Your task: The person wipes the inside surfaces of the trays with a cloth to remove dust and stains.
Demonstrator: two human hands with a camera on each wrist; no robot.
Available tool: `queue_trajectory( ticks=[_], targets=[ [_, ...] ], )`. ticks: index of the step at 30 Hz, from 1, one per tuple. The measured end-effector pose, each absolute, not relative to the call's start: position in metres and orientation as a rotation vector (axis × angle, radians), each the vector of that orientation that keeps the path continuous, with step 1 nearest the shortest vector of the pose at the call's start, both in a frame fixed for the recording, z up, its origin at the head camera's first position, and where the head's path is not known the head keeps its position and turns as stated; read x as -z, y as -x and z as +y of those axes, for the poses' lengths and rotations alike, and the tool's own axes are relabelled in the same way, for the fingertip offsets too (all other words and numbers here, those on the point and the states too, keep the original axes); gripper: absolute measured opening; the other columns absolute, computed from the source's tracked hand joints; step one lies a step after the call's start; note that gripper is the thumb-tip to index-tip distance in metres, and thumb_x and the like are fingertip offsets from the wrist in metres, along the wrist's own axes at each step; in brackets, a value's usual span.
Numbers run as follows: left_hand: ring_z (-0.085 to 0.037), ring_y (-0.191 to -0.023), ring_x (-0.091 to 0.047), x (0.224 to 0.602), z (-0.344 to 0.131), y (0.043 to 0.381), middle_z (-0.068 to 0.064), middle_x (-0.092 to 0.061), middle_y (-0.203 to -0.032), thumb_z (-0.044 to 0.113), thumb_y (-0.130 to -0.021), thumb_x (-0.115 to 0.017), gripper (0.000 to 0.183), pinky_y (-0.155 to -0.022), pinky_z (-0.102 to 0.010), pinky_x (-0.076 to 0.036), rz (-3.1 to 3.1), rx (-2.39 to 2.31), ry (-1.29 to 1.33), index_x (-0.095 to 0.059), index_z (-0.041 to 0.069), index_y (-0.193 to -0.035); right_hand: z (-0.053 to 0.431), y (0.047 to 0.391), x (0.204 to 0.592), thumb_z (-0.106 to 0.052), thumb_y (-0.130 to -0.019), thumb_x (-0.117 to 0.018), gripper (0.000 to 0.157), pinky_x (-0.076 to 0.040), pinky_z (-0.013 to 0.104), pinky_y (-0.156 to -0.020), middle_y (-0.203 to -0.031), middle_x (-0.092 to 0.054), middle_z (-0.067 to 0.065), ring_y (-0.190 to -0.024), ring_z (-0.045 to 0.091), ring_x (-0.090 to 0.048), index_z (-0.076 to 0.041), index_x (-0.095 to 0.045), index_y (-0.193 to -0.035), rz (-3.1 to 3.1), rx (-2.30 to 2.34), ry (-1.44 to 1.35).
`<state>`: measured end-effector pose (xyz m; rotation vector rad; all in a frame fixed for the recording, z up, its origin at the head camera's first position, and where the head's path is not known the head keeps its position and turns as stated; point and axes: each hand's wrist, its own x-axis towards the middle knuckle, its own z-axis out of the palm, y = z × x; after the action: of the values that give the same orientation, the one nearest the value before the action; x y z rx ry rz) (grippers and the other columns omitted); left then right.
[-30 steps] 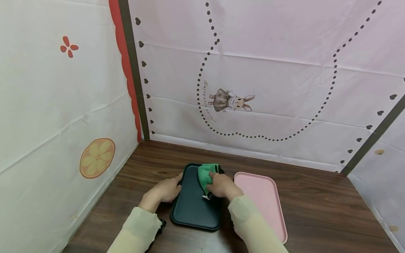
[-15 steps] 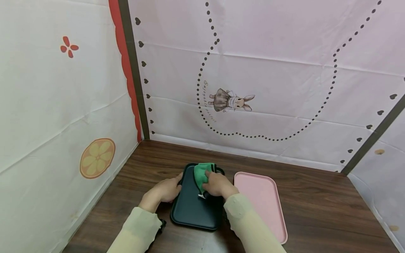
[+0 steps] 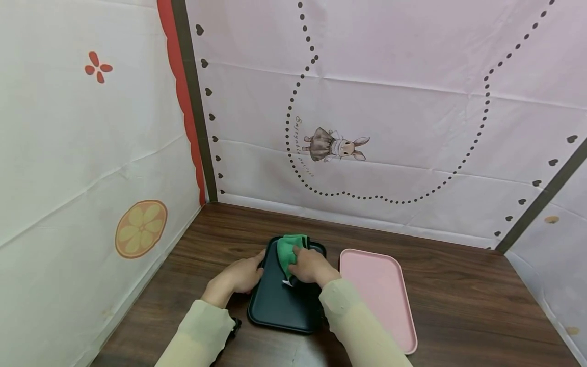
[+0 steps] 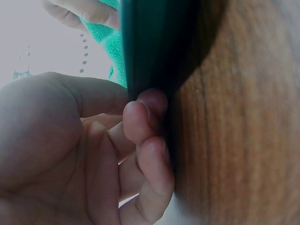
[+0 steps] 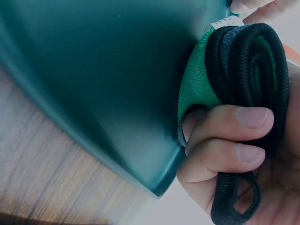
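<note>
A dark green rectangular tray [image 3: 284, 308] lies on the wooden table. At its left edge my left hand [image 3: 239, 275] grips the rim. The left wrist view shows the thumb at the rim and curled fingertips [image 4: 137, 123] at the tray's side, close to the table. My right hand [image 3: 313, 266] holds a folded green cleaning cloth [image 3: 286, 251] against the far part of the tray. In the right wrist view the fingers curl round the cloth's black-edged folds [image 5: 248, 70]; a black hanging loop [image 5: 253, 199] and a white label [image 5: 227, 22] stick out.
A pink tray [image 3: 376, 295] lies to the right of the green one, partly under my right forearm. Printed white sheets [image 3: 257, 168] stand behind and at both sides of the table [image 3: 472, 306].
My right hand has slid the cloth leftward across the far part of the green tray. The left hand and both trays stay where they were.
</note>
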<state>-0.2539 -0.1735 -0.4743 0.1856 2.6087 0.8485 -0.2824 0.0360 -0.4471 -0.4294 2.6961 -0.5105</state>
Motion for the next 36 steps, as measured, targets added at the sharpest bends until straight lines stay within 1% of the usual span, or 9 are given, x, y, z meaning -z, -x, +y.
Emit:
queue_trajectory(
  ticks=[4,8,20,30,36],
  targets=[
    [-0.017,-0.046,-0.046,0.475,-0.174,0.254,-0.008,-0.059,-0.059,0.024,-0.111,-0.045,0.061,-0.051,-0.033,-0.044,2.606,-0.84,-0.176,-0.021,0.018,-0.167,0.032,0.283,0.448,-0.034,-0.106,-0.057,0.064,-0.052,0.049,-0.104,-0.156,-0.051,0.019,-0.138,0.037,-0.056,-0.01,-0.036,-0.162,2.694,0.519,0.423],
    [-0.018,-0.046,-0.048,0.474,-0.174,0.254,-0.008,-0.06,-0.06,0.024,-0.111,-0.045,0.061,-0.051,-0.033,-0.044,2.608,-0.839,-0.169,-0.021,0.018,-0.167,0.029,0.283,0.448,-0.035,-0.106,-0.057,0.064,-0.049,0.052,-0.111,-0.158,-0.049,0.018,-0.143,0.037,-0.051,-0.011,-0.036,-0.162,2.686,0.532,0.409],
    [-0.016,-0.045,-0.046,0.473,-0.173,0.254,-0.007,-0.059,-0.059,0.024,-0.111,-0.045,0.061,-0.05,-0.032,-0.043,2.606,-0.833,-0.157,-0.022,0.018,-0.167,0.021,0.283,0.45,-0.035,-0.106,-0.059,0.064,-0.049,0.053,-0.112,-0.156,-0.052,0.018,-0.142,0.036,-0.053,-0.011,-0.038,-0.161,2.704,0.526,0.419],
    [-0.014,-0.045,-0.045,0.47,-0.172,0.255,-0.004,-0.058,-0.058,0.024,-0.111,-0.044,0.061,-0.052,-0.031,-0.044,2.59,-0.803,-0.156,-0.021,0.014,-0.167,0.016,0.284,0.45,-0.034,-0.105,-0.06,0.064,-0.053,0.048,-0.102,-0.157,-0.051,0.017,-0.134,0.033,-0.059,-0.011,-0.039,-0.161,2.702,0.536,0.424],
    [-0.013,-0.044,-0.046,0.472,-0.172,0.256,-0.004,-0.058,-0.058,0.023,-0.111,-0.044,0.061,-0.052,-0.031,-0.045,2.592,-0.793,-0.162,-0.021,0.014,-0.167,0.014,0.283,0.451,-0.034,-0.105,-0.061,0.065,-0.055,0.046,-0.096,-0.154,-0.054,0.018,-0.123,0.03,-0.065,-0.011,-0.038,-0.161,2.701,0.547,0.416]
  ],
)
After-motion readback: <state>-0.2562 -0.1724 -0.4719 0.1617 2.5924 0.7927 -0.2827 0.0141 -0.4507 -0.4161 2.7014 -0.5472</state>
